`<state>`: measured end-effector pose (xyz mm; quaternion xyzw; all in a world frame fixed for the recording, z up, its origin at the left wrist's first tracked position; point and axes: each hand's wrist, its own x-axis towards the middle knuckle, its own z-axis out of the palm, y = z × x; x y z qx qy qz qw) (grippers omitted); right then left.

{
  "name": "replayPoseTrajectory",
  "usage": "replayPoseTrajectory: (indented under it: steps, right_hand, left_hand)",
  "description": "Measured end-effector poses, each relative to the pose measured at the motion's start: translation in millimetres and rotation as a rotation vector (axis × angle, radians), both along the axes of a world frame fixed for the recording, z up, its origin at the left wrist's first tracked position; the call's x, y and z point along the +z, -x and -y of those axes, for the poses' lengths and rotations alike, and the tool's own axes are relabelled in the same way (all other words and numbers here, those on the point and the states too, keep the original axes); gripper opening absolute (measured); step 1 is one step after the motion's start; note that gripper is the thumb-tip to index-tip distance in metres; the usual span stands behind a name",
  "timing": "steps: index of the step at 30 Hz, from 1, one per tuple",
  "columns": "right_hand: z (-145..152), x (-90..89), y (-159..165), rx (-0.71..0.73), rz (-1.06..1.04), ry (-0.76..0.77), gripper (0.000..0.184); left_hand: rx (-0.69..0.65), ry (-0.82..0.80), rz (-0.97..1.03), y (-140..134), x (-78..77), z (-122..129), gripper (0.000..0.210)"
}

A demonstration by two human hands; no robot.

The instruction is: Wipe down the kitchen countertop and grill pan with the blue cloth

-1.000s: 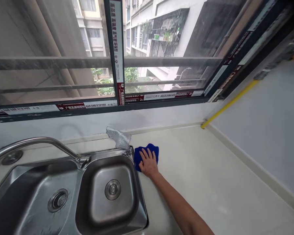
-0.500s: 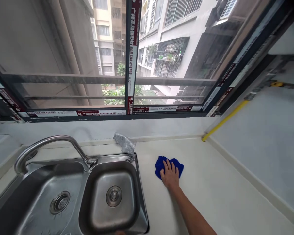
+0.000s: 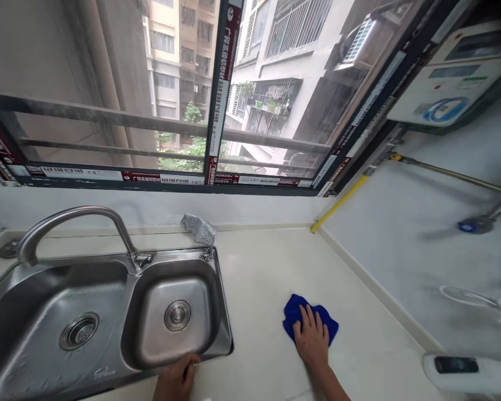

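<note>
A crumpled blue cloth (image 3: 294,312) lies on the pale countertop, right of the sink. My right hand (image 3: 313,337) rests on top of it, pressing it against the surface, the fingers slightly apart over the fabric. Part of the cloth is hidden beneath the palm. At the lower middle, my left hand (image 3: 176,380) is by the front rim of the double-bowl steel sink (image 3: 229,334). Its fingers are curled in, with nothing visible in them; the lower part of the hand is cut off by the picture's edge.
A curved faucet (image 3: 83,210) rises behind the sink. Silvery crumpled material (image 3: 199,228) sits by the sink's back right corner. A yellow pipe (image 3: 340,203) meets the counter at the back right. A white device with a dark screen (image 3: 455,367) is at lower right.
My right hand has brought the blue cloth toward me and rightward across the counter. My left hand has come further into view. The view has turned to the right.
</note>
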<state>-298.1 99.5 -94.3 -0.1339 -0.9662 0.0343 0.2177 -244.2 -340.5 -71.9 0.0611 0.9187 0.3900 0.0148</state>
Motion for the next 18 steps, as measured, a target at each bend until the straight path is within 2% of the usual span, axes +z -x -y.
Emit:
replayPoseTrajectory:
  steps: [4,9,18]
  right_hand:
    - [4,3.3,-44,-0.035,-0.011,-0.015,0.061]
    - [11,6.3,-93,-0.063,0.012,-0.058,0.060]
    - [-7,-13.1,-218,0.084,0.045,-0.104,0.073]
  left_hand:
    - [-0.027,0.055,0.046,2,12.6,0,0.032]
    - [-0.049,0.129,0.067,2,15.8,-1,0.033]
    - [-0.049,0.138,0.081,-1,17.1,-1,0.035]
